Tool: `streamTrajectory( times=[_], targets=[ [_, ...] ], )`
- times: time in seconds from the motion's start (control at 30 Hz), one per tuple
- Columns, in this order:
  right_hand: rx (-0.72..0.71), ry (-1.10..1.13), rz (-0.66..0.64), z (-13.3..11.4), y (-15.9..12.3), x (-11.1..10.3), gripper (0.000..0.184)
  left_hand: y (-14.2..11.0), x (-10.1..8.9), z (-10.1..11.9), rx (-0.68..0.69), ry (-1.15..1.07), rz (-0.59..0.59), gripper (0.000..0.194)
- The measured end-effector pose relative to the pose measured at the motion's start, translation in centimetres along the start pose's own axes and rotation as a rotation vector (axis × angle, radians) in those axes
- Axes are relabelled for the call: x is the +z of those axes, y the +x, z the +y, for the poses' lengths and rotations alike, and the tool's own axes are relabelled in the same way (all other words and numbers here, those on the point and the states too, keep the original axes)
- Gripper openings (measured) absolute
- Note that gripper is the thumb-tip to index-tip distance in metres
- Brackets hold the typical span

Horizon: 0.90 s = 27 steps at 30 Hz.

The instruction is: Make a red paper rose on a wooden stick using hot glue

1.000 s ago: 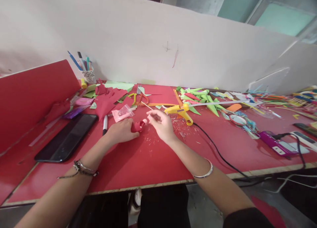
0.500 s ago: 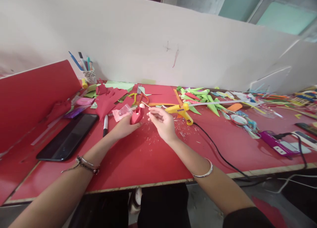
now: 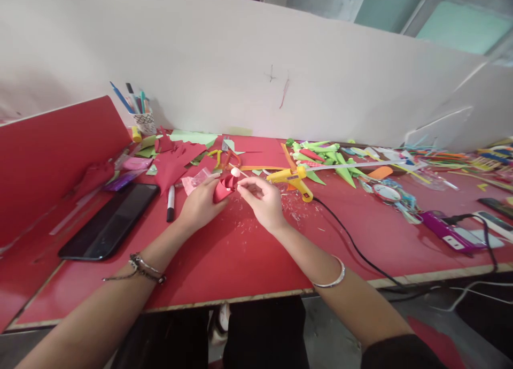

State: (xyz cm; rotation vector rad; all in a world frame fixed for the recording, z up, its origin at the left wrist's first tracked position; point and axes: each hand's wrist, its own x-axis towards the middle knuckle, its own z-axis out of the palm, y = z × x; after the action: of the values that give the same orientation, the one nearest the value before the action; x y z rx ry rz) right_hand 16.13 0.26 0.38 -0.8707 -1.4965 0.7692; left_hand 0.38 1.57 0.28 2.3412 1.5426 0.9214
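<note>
My left grip (image 3: 203, 203) is closed around the red paper piece (image 3: 222, 191), its long axis slanting from my palm toward my right grip (image 3: 265, 200), which sits beside its open end: fingertips drawn close (on what, if anything, I cannot tell), the white ball (image 3: 235, 172) just beyond.

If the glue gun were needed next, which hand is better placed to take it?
Probably the right hand: it is beside the yellow glue gun, while the left hand is farther off, holding the curled red paper. Whether the right pinches something small is unclear.
</note>
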Motion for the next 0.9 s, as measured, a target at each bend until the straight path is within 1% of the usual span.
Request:
streamTrajectory(
  times=[0.1, 0.17, 0.3, 0.57, 0.67, 0.9],
  targets=[
    [0.01, 0.018, -0.001, 0.2, 0.0, 0.1, 0.01, -0.1, 0.3, 0.1, 0.077, 0.034, -0.016, 0.045],
    [0.017, 0.024, 0.008, 0.3, 0.1, 0.2, 0.011, -0.1, 0.4, 0.2, 0.086, 0.06, -0.006, 0.045],
    [0.038, 0.042, 0.029, 0.3, 0.1, 0.3, 0.01, -0.3, 0.4, 0.6, 0.052, 0.111, 0.021, 0.043],
    [0.105, 0.092, 0.023, 0.1, -0.1, 0.5, 0.013, -0.5, 0.2, 1.4, -0.037, 0.227, 0.02, 0.043],
    [0.13, 0.114, 0.026, 0.0, 0.0, 0.4, 0.014, -0.5, 0.2, 1.3, -0.05, 0.227, 0.022, 0.044],
    [0.169, 0.162, 0.007, 0.0, 0.0, 0.5, 0.011, -0.5, 0.3, 1.1, -0.041, 0.191, 0.016, 0.044]
  ],
)
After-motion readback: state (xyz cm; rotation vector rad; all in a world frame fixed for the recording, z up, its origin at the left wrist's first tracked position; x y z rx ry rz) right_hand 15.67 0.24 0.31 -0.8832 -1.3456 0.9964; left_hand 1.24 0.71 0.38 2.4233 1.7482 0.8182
